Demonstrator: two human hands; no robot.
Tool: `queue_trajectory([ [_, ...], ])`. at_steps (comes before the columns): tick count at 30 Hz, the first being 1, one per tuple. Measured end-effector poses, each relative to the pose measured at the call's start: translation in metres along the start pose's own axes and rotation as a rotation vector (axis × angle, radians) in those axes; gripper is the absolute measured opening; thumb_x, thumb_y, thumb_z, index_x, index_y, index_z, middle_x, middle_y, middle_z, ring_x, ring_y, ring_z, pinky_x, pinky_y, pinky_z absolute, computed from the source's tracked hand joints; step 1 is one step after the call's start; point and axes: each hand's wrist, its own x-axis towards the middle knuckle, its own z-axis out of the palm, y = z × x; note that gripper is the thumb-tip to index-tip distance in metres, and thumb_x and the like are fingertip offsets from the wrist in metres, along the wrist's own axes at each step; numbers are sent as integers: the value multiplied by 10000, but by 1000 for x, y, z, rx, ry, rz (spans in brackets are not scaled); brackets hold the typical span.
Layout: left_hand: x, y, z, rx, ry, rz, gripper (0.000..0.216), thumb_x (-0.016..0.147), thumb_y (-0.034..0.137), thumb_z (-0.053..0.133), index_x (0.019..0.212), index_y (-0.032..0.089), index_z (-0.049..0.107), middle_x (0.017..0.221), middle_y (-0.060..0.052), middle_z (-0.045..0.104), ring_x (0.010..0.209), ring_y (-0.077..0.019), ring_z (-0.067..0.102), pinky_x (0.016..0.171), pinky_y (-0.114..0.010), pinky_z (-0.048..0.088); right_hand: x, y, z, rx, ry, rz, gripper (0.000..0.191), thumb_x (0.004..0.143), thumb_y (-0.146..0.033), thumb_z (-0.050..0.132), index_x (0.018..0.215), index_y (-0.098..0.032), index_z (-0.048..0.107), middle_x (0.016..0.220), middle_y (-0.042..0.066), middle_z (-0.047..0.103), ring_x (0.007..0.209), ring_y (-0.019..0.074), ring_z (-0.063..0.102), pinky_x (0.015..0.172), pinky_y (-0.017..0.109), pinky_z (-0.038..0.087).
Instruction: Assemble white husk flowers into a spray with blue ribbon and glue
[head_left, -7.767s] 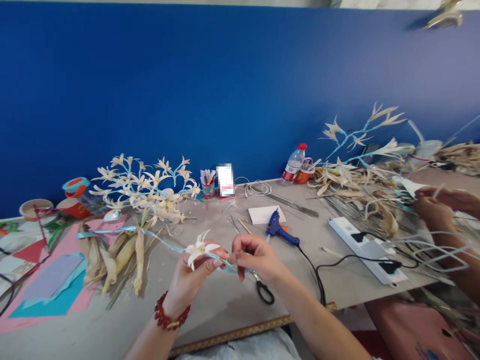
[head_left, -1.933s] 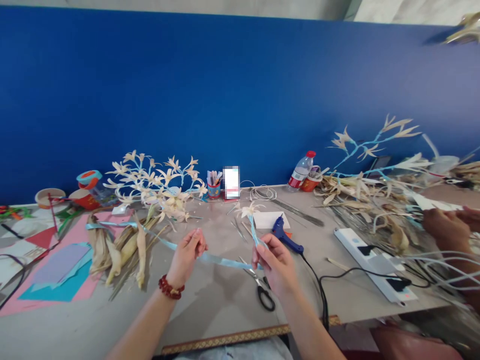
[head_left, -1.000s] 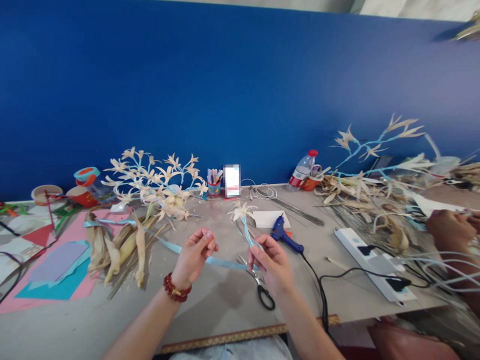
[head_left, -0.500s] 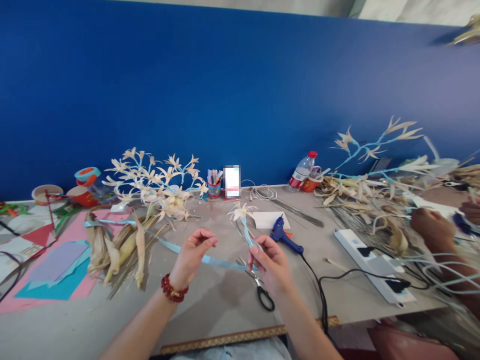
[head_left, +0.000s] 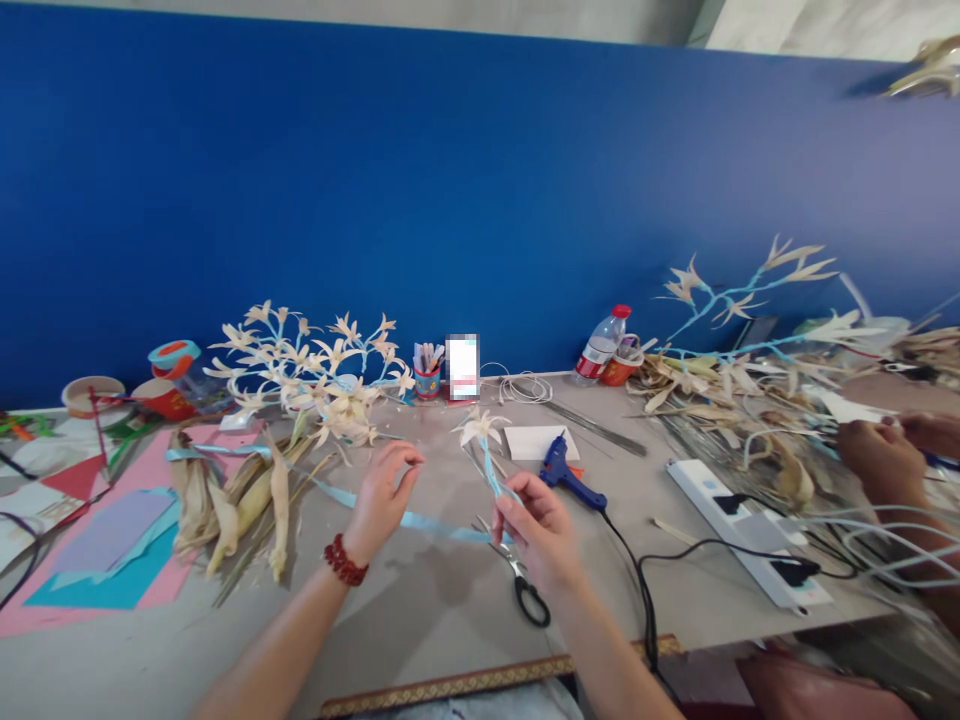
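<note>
The right hand [head_left: 538, 530] pinches the single flower's [head_left: 482, 428] stem [head_left: 491, 468] at near centre. The left hand [head_left: 381, 500] appears unloaded, thumb and fingers parted. The stem appears at least partly wrapped; the blue ribbon [head_left: 435, 525] lies unwound. The far-left flower cluster [head_left: 315, 370] appears assembled.

Blue wall [head_left: 450, 190] behind tabletop [head_left: 420, 645]. Near wall's foot: pen cup [head_left: 427, 384] just left of upright device [head_left: 463, 367]; coiled white cable [head_left: 525, 399]; red-capped bottle [head_left: 598, 352] beside red cup [head_left: 616, 372]. Right: white power strip [head_left: 750, 552], black plugs [head_left: 725, 503] in it. Left: lilac sheet [head_left: 112, 530] over teal sheet [head_left: 112, 592] over pink paper [head_left: 146, 472].
</note>
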Motion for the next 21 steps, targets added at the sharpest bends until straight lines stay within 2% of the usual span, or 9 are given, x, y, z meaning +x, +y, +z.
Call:
queue_trajectory([
  [3, 2, 2, -1, 105, -17, 38, 28, 737, 217, 688, 736, 234, 711, 730, -32, 661, 753, -209, 579, 748, -289, 427, 0, 3, -1, -16, -19, -13, 241, 764, -348, 746, 768, -199, 556, 570, -35, 608, 482, 101, 543, 474, 203, 429],
  [6, -1, 1, 1, 103, -79, 8, 57, 780, 228, 653, 738, 216, 690, 636, -6, 637, 591, -168, 559, 616, -257, 416, 0, 5, -2, -21, -39, -17, 218, 784, -339, 730, 769, -202, 561, 585, -33, 618, 495, 98, 550, 490, 201, 437],
  [8, -4, 1, 3, 97, -102, 2, 78, 810, 242, 621, 753, 211, 665, 624, 7, 607, 557, -153, 535, 567, -243, 392, 0, 6, -2, -19, -51, -24, 205, 794, -331, 722, 775, -200, 565, 591, -31, 619, 498, 96, 551, 494, 199, 438],
  [14, -7, 4, 5, 59, -98, 0, 204, 857, 261, 564, 662, 205, 587, 580, 24, 506, 558, -143, 450, 562, -243, 333, 0, 8, -2, -6, -70, -36, 185, 805, -314, 717, 785, -200, 573, 596, -32, 617, 510, 96, 559, 495, 196, 440],
  [17, -7, 5, 8, 7, -133, -28, 151, 852, 284, 579, 729, 200, 600, 628, 10, 562, 596, -150, 514, 596, -246, 383, 0, 8, -2, -9, -75, -36, 185, 803, -314, 719, 783, -201, 573, 598, -34, 619, 507, 98, 565, 491, 197, 439],
  [21, -8, 7, 9, -182, -217, -110, 94, 848, 266, 603, 804, 185, 618, 745, -25, 654, 736, -168, 608, 742, -279, 444, 1, 9, -2, -8, -78, -53, 180, 802, -307, 721, 778, -198, 579, 613, -32, 616, 510, 98, 561, 487, 201, 445],
])
